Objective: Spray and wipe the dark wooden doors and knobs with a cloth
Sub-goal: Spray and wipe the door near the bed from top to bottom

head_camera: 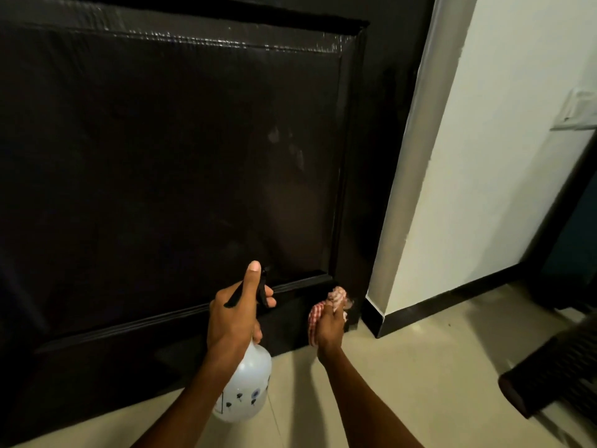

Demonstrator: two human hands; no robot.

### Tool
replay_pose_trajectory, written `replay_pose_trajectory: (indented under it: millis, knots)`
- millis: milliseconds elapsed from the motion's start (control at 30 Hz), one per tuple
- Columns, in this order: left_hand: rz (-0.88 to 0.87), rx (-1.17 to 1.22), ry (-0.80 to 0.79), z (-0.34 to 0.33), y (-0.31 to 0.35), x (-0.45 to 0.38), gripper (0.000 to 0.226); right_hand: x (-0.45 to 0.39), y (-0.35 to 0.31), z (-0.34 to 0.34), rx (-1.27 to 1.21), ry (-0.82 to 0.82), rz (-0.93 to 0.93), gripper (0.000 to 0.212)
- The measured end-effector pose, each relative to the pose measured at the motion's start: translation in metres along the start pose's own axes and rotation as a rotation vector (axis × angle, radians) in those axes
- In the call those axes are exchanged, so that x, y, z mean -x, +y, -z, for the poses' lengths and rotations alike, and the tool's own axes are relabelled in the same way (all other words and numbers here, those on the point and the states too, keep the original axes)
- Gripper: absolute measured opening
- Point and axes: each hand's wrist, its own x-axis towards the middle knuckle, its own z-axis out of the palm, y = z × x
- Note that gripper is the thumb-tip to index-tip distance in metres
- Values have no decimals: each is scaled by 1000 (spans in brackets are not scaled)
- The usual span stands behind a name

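The dark wooden door (168, 150) fills the left and middle of the view, with a recessed panel and faint smears near its right side. My left hand (235, 315) grips a translucent white spray bottle (247, 389) by its black trigger head, thumb raised, nozzle pointing at the door's lower rail. My right hand (329, 328) holds a bunched red-and-white checked cloth (326, 302) against the door's bottom right corner. No knob is in view.
A white wall (504, 156) with a black skirting board (452, 302) stands right of the door. Beige floor tiles (403, 383) lie below. A dark ribbed object (555, 370) sits on the floor at the right edge. A switch plate (578, 111) is on the wall.
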Motion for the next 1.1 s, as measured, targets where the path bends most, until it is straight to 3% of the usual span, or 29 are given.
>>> replay_pose_trajectory:
  millis: [100, 300, 500, 633, 800, 867, 1000, 1100]
  knots:
    - [24, 22, 5, -4, -6, -2, 69, -5, -32, -27, -307, 100, -96, 51]
    - [32, 53, -19, -15, -25, -10, 68, -32, -80, -38, -175, 315, 232, 59]
    - [54, 21, -35, -13, -53, -5, 71, -76, -67, 2, -207, 414, 127, 53]
    - [114, 74, 93, 7, -83, -1, 71, -36, -40, -27, -133, 348, 192, 58]
    - [143, 40, 211, 33, -107, 6, 72, 83, 50, -89, 195, -83, 478, 68]
    - [152, 2, 230, 38, -112, 7, 73, 100, 77, -89, 234, -159, 509, 65]
    - [140, -11, 198, 48, -124, 9, 68, 59, 73, -69, 252, -71, 434, 58]
    - [137, -17, 202, 58, -134, 11, 66, 12, 51, -43, 120, 103, 164, 60]
